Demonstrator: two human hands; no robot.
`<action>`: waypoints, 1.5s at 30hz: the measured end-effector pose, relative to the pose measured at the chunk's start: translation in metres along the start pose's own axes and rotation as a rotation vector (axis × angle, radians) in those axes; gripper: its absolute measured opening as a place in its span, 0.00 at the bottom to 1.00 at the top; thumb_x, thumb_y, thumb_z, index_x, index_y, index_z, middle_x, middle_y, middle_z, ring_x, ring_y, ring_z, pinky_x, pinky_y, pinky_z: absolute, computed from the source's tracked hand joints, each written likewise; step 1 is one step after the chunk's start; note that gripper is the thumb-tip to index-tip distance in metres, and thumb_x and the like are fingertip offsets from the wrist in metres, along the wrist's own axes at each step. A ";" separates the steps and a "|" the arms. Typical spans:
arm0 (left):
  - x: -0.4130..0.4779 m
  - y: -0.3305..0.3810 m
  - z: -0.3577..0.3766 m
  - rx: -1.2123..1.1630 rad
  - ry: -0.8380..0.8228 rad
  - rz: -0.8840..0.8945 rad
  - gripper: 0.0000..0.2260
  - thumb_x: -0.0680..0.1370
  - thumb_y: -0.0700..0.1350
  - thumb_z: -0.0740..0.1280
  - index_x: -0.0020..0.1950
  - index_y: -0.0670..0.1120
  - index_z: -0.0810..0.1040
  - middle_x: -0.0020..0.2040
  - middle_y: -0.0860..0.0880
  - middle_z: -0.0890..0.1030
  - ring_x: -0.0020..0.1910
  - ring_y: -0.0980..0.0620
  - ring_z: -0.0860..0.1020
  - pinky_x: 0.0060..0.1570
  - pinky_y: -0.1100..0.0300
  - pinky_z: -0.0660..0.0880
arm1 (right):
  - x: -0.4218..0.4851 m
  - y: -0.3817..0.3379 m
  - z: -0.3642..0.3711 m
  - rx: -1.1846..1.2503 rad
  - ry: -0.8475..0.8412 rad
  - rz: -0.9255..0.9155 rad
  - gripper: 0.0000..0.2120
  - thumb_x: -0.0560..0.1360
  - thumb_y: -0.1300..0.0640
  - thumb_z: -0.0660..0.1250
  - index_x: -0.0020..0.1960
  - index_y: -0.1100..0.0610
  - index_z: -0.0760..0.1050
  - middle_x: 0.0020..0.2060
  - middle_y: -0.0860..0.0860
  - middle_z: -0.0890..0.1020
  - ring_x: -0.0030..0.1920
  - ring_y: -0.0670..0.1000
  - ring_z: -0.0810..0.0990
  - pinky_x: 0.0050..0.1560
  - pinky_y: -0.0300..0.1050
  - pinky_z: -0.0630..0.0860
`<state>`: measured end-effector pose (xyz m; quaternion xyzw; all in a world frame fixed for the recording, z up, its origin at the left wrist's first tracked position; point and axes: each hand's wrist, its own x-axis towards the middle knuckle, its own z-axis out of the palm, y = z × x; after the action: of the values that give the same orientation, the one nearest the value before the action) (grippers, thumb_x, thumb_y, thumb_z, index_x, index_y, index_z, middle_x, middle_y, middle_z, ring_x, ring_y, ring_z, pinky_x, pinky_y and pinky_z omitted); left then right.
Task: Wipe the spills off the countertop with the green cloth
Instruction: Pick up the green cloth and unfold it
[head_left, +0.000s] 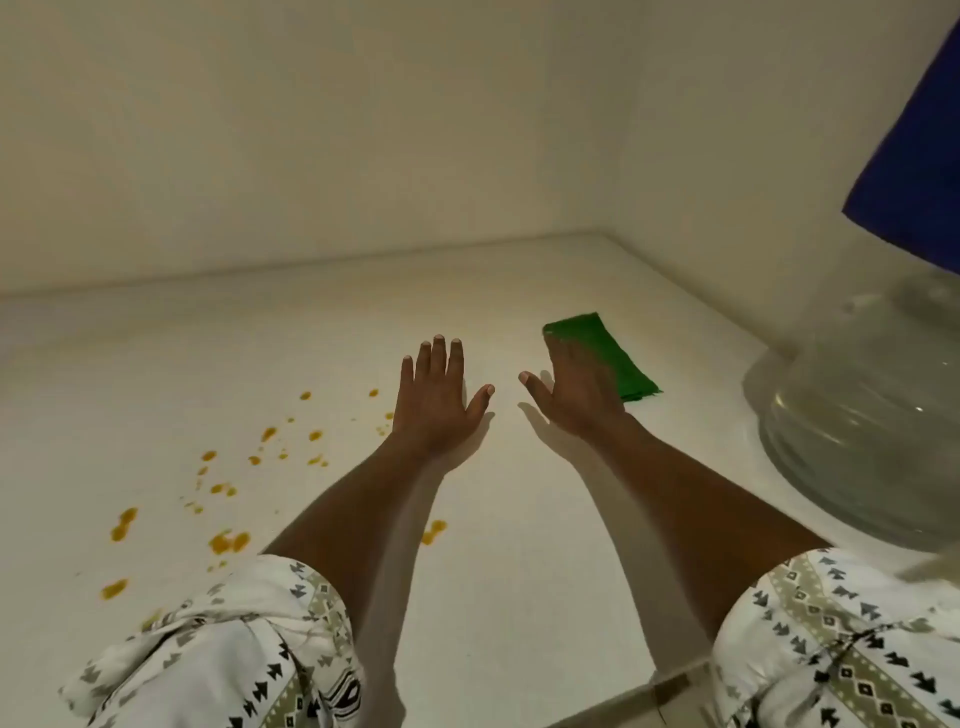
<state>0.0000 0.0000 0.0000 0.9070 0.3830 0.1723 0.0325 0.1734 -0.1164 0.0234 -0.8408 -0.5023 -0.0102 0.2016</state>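
hands: 2, left (434, 397), right (574, 395) | cloth (605, 353): 1, green | sleeves (249, 649): 2, patterned | jug (862, 415): 1, clear | spills (228, 540): many orange spots, too small to count exactly | countertop (519, 571): 1

Dim, warm, even light; soft shadows fall right of each hand on the counter (519, 519); wide-angle bending curves the far counter edge; the right hand (576, 395) is motion-blurred; overall detail soft, faint glare on the glass jug (862, 415).
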 end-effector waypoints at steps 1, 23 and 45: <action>0.003 0.008 0.005 0.001 -0.017 0.011 0.40 0.79 0.68 0.46 0.84 0.44 0.52 0.84 0.41 0.54 0.84 0.41 0.52 0.81 0.42 0.48 | 0.001 0.009 -0.002 0.003 0.006 0.033 0.36 0.82 0.37 0.58 0.82 0.56 0.56 0.79 0.58 0.64 0.79 0.60 0.61 0.77 0.58 0.60; 0.024 0.067 0.052 0.060 -0.176 0.137 0.35 0.82 0.64 0.51 0.81 0.42 0.60 0.82 0.38 0.61 0.82 0.39 0.56 0.80 0.39 0.52 | 0.018 0.079 -0.002 0.035 0.110 0.444 0.22 0.78 0.46 0.70 0.63 0.61 0.74 0.60 0.59 0.78 0.62 0.61 0.76 0.61 0.53 0.71; 0.037 0.068 -0.026 -1.034 -0.271 -0.322 0.29 0.82 0.67 0.50 0.68 0.51 0.80 0.67 0.45 0.81 0.66 0.43 0.78 0.67 0.47 0.73 | 0.008 0.007 -0.116 0.938 0.057 0.070 0.11 0.73 0.64 0.71 0.44 0.48 0.83 0.40 0.47 0.85 0.38 0.49 0.83 0.32 0.41 0.77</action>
<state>0.0612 -0.0237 0.0477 0.7170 0.3748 0.2126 0.5479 0.2051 -0.1529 0.1298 -0.6747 -0.4186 0.2015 0.5735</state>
